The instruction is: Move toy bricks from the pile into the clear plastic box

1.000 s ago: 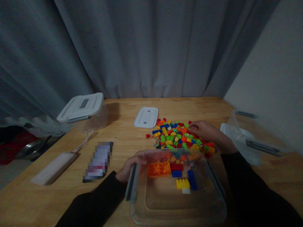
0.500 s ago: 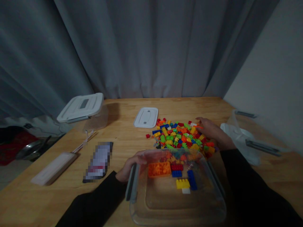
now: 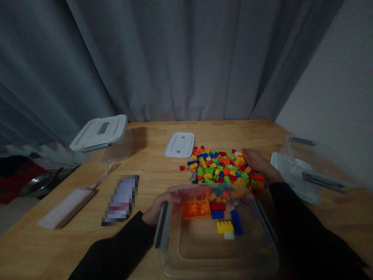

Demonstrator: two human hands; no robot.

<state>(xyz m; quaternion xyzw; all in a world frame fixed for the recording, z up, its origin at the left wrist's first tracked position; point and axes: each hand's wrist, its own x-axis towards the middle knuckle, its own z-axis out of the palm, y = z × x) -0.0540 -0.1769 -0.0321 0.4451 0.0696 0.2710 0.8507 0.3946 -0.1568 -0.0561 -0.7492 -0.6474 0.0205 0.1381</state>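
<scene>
My left hand grips the near-left rim of the clear container, fingers curled over its edge. The container sits closest to me, its long axis running left to right. My right hand rests on the right edge of the brick pile just beyond it; I cannot tell whether those fingers hold a brick. 5 bricks lie inside.
</scene>
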